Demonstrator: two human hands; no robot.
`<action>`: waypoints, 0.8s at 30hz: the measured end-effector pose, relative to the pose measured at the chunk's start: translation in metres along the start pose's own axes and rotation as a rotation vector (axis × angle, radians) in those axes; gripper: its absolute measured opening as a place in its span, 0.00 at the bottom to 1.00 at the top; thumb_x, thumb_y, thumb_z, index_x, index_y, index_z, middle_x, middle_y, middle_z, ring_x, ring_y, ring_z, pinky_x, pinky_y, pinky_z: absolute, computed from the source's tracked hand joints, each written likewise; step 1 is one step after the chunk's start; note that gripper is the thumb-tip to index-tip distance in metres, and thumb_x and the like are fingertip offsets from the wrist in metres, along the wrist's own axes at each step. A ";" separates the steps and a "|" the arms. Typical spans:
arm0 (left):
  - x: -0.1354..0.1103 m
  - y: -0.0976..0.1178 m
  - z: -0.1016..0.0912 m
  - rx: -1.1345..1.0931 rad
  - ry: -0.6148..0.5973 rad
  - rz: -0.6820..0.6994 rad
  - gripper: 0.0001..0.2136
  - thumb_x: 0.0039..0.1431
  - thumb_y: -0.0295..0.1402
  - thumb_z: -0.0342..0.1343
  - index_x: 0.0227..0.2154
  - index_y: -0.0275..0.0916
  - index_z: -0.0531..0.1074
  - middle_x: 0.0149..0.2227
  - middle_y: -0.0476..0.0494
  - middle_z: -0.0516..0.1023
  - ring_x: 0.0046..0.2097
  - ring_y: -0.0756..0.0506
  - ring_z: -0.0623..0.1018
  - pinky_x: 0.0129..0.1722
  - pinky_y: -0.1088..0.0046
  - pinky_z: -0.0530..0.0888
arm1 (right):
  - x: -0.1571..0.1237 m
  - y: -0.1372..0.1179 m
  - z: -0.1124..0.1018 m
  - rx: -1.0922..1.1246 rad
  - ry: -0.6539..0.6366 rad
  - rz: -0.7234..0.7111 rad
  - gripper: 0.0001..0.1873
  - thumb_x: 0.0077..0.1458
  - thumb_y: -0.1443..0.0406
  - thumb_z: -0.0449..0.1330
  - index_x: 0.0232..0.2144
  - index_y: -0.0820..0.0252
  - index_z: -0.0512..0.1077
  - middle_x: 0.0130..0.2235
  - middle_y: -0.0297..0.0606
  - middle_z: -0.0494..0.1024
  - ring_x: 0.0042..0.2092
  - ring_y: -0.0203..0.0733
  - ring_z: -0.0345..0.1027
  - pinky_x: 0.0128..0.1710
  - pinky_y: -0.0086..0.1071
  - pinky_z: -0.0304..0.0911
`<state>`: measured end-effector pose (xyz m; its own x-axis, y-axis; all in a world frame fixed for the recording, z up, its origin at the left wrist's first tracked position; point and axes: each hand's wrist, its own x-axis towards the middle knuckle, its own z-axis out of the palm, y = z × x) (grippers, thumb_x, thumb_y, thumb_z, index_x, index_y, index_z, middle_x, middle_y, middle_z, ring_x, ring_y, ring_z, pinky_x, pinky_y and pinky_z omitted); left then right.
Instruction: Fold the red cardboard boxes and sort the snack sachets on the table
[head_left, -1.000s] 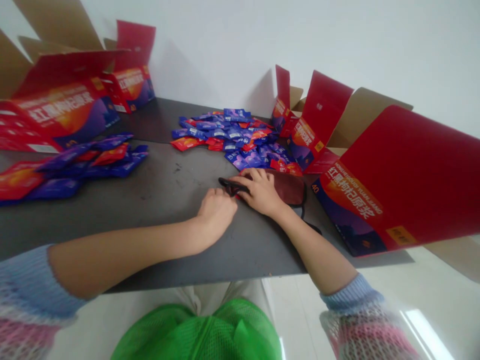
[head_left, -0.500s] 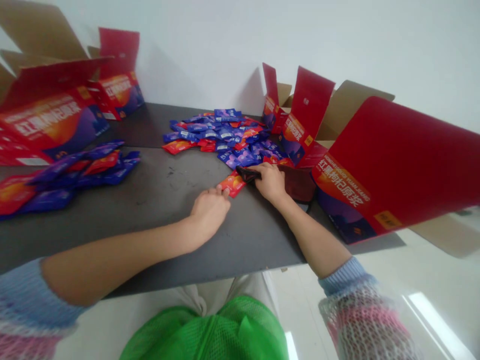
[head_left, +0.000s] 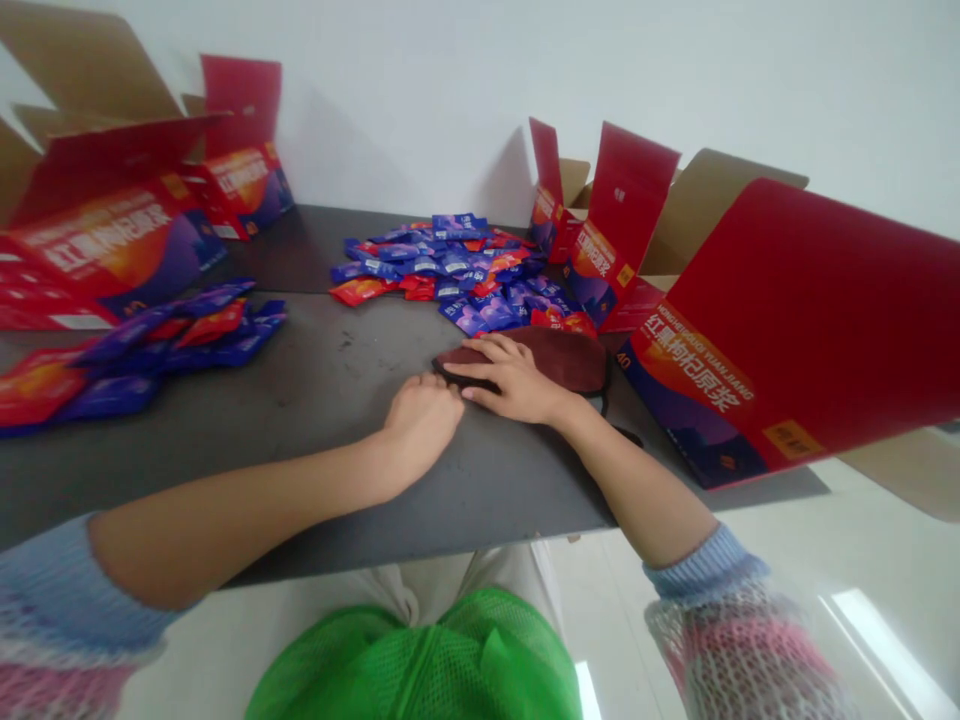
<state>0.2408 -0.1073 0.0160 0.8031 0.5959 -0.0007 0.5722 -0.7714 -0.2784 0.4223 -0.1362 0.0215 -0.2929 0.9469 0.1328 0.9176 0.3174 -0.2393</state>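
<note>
A maroon cloth piece with black edging and a black strap, shaped like an eye mask, lies on the dark grey table. My right hand rests flat on its left part, fingers spread and pressing it down. Close beside it, my left hand sits at the cloth's left tip with its fingers curled in; whatever they pinch is hidden. Just behind the cloth lies a pile of blue and red sachets.
More sachets lie in a heap at the left. Open red cartons stand at the left and back left. On the right are other open cartons, the nearest close to my right forearm. A white wall rises behind the table.
The folded cloth has been spread out leftward by my right hand, which now lies flat on it. It covers the spot where a red sachet showed by my left fingertips. My left hand stays almost in place.
</note>
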 end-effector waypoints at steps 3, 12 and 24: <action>0.000 0.001 0.000 0.013 0.033 -0.006 0.18 0.63 0.18 0.46 0.53 0.22 0.73 0.50 0.21 0.78 0.47 0.37 0.79 0.42 0.64 0.74 | 0.003 0.006 -0.004 -0.067 0.007 0.008 0.21 0.65 0.54 0.53 0.59 0.38 0.69 0.66 0.36 0.64 0.65 0.55 0.53 0.57 0.56 0.59; 0.001 -0.001 0.004 0.014 0.031 0.024 0.21 0.63 0.18 0.45 0.58 0.18 0.68 0.52 0.17 0.76 0.49 0.36 0.79 0.42 0.63 0.74 | 0.007 0.046 -0.001 -0.196 0.178 0.222 0.23 0.65 0.70 0.49 0.53 0.43 0.76 0.57 0.39 0.75 0.55 0.53 0.67 0.50 0.49 0.67; 0.001 -0.004 0.002 -0.076 0.057 0.046 0.14 0.61 0.18 0.49 0.42 0.25 0.79 0.38 0.26 0.81 0.41 0.38 0.80 0.37 0.66 0.74 | 0.004 -0.004 0.004 0.203 0.379 -0.102 0.23 0.66 0.55 0.52 0.59 0.53 0.70 0.52 0.42 0.76 0.54 0.43 0.69 0.57 0.39 0.64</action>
<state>0.2389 -0.1035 0.0149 0.8355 0.5478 0.0432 0.5440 -0.8136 -0.2054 0.4167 -0.1338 0.0191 -0.2253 0.8366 0.4994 0.8069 0.4475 -0.3855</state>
